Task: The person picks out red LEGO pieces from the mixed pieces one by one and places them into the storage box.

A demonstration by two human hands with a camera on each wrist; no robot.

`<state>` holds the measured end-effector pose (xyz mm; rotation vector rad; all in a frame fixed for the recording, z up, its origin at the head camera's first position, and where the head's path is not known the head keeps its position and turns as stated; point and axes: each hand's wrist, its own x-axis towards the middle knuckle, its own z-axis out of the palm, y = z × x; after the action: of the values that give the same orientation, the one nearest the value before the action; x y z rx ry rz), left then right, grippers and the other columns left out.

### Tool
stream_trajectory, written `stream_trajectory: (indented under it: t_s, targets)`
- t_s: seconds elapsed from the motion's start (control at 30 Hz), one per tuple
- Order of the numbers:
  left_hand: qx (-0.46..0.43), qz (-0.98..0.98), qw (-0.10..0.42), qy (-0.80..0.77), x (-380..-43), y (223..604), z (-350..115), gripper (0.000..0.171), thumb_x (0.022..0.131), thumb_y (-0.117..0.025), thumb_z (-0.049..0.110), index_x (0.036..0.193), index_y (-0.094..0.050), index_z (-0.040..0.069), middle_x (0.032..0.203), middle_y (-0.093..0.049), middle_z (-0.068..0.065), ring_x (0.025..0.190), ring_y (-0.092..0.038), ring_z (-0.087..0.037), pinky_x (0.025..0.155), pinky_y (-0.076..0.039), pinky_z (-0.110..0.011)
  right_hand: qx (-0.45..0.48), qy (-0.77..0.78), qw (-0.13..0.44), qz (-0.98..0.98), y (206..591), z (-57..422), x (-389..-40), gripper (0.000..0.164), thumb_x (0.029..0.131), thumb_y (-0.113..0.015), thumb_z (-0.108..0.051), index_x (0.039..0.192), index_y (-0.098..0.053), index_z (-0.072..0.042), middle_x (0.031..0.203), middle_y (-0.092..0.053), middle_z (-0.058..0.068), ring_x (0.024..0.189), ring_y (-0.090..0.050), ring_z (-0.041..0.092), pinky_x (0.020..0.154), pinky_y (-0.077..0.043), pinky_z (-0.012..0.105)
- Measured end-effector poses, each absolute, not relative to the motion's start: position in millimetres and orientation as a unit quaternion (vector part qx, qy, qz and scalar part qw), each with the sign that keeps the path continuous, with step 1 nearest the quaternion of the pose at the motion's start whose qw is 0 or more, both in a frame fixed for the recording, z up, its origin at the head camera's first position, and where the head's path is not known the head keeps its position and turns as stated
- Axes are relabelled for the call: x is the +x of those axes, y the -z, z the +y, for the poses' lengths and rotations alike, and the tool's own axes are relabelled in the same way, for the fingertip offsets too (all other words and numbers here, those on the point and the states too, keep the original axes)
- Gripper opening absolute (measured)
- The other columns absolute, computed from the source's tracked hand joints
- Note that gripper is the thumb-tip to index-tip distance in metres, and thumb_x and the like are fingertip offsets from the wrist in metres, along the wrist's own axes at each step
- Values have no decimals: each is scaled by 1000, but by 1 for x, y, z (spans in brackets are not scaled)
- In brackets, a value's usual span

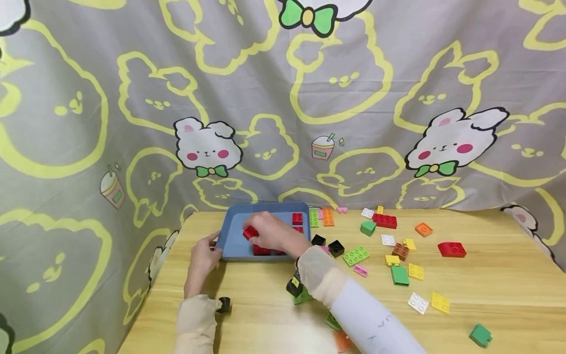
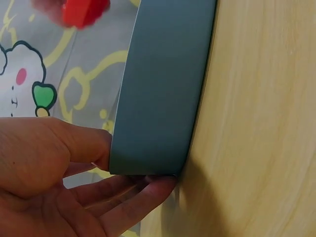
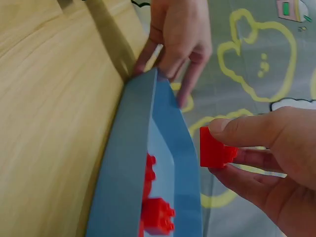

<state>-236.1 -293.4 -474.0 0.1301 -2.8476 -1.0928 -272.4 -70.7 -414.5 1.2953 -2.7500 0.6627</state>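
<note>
Head view: A red studded toy brick [image 1: 250, 233] is held by the right hand [image 1: 270, 232] above the blue-grey tray [image 1: 236, 226], which is set along the far edge of the tabletop [image 1: 247, 319], toward its left corner. Further red bricks [image 1: 297, 218] are contained at the tray's near and right sides. Loose bricks of mixed colours [image 1: 400, 276] are scattered toward the tabletop's right edge.

Left wrist view: One end of the tray is gripped by the left hand [image 2: 47, 158], with the thumb at the rim and fingertips against the lower edge. A light, thin-walled tray is suggested; sliding may be expected if the end is not steadied.

Right wrist view: The brick is pinched between the right thumb and fingers, its studs turned toward the palm. Light, rigid, hardly fragile plastic is judged likely, although the smooth faces might slip or twist. Hold is best taken on two opposite flat sides, with the underside left free.
</note>
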Motion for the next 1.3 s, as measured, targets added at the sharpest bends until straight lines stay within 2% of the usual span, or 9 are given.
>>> stream_trajectory:
  t_s: [0.07, 0.3, 0.4, 0.6, 0.77, 0.97, 1.1, 1.2, 1.3]
  targets:
    - [42, -931, 39, 361, -236, 477, -292, 56, 84, -55, -8, 140, -50, -1, 109, -63, -28, 88, -62, -31, 59, -50, -32, 419, -201, 7, -886, 418, -78, -274, 26, 86, -75, -14, 110, -71, -9, 102, -66, 0, 88, -57, 10, 73, -52, 22]
    - [46, -929, 38, 365, -237, 479, -295, 57, 83, -56, -7, 140, -51, 0, 109, -64, -28, 95, -62, -33, 63, -51, -33, 403, -180, -47, -896, 430, -105, -282, 32, 85, -76, -16, 116, -71, -9, 106, -67, -1, 91, -58, 8, 78, -52, 22]
    - [49, -931, 38, 361, -238, 477, -296, 58, 84, -56, -7, 141, -50, 1, 110, -64, -27, 96, -62, -33, 64, -50, -33, 404, -168, -59, -897, 432, -114, -286, 29, 84, -76, -16, 113, -72, -10, 101, -67, -2, 87, -58, 8, 75, -52, 21]
    - [48, -929, 43, 364, -239, 477, -297, 58, 83, -55, -7, 140, -52, 2, 108, -65, -26, 96, -62, -33, 67, -51, -36, 387, -166, -59, -905, 434, -120, -286, 3, 84, -72, -7, 86, -71, -10, 72, -60, -3, 65, -52, 10, 56, -45, 20]
    - [44, -924, 35, 378, -239, 478, -299, 58, 84, -55, -7, 140, -51, 3, 110, -64, -27, 95, -63, -32, 62, -51, -30, 353, -168, -74, -917, 438, -122, -283, 19, 86, -67, -3, 70, -62, -12, 59, -50, -2, 52, -44, 11, 47, -38, 21]
    - [48, -922, 43, 381, -240, 475, -298, 57, 84, -55, -7, 140, -53, 5, 108, -65, -26, 93, -63, -31, 62, -51, -30, 352, -145, -83, -921, 439, -126, -284, 22, 86, -66, -3, 69, -59, -14, 61, -50, -4, 54, -42, 9, 47, -37, 21]
    - [36, -918, 35, 393, -243, 476, -294, 57, 84, -55, -8, 140, -53, 4, 108, -65, -25, 94, -63, -31, 66, -53, -32, 343, -125, -88, -927, 443, -125, -286, 24, 88, -67, -5, 67, -58, -13, 62, -48, -4, 55, -40, 10, 48, -35, 22]
    - [39, -918, 31, 394, -242, 478, -295, 58, 83, -56, -8, 140, -52, 4, 109, -65, -25, 97, -63, -31, 70, -54, -33, 347, -127, -88, -925, 446, -125, -287, 24, 87, -68, -6, 67, -59, -14, 63, -51, -5, 56, -43, 10, 48, -37, 22]
    - [50, -917, 40, 394, -240, 479, -299, 58, 83, -56, -9, 139, -53, 4, 108, -65, -25, 97, -62, -32, 68, -54, -34, 364, -138, -82, -918, 448, -128, -286, 14, 86, -68, -5, 74, -66, -11, 71, -60, -3, 63, -52, 11, 54, -45, 23]
